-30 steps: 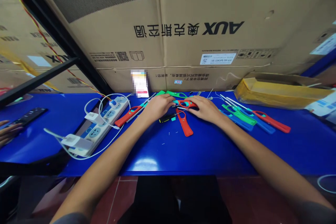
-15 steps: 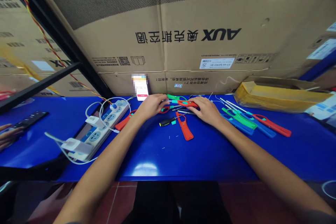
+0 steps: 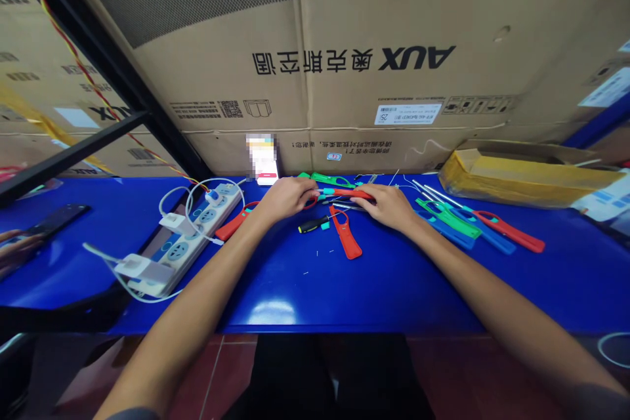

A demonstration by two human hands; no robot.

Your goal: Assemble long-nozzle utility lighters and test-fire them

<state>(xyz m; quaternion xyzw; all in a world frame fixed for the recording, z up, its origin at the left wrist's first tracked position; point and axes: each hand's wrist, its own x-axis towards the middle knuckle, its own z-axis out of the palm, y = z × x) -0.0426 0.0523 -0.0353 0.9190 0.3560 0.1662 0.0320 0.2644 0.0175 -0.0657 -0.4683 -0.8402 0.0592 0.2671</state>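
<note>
A red long-nozzle lighter (image 3: pixel 348 193) lies level between my hands above the back of the blue table. Its handle end is gripped by my right hand (image 3: pixel 388 205), fingers closed round it. At the other end, my left hand (image 3: pixel 289 197) pinches the thin metal nozzle just past the turquoise collar; its fingertips are partly hidden. Below the lighter are a black-and-yellow screwdriver (image 3: pixel 313 225) and an empty-looking red handle shell (image 3: pixel 347 239). Green lighter parts (image 3: pixel 331 180) lie behind my hands. Another red handle piece (image 3: pixel 235 224) rests beside my left forearm.
A white power strip (image 3: pixel 204 220) with chargers and cables is at left, near a lit phone (image 3: pixel 263 161). Blue, green and red lighter pieces (image 3: pixel 509 231) lie at right before a yellow-taped carton (image 3: pixel 531 174). Tiny screws dot the table (image 3: pixel 374 295). Another person's hand (image 3: pixel 14 251) is far left.
The red lighter has been turned about its length, so its narrow edge now shows instead of the trigger opening. Both hands stay in nearly the same place; the view tilts slightly.
</note>
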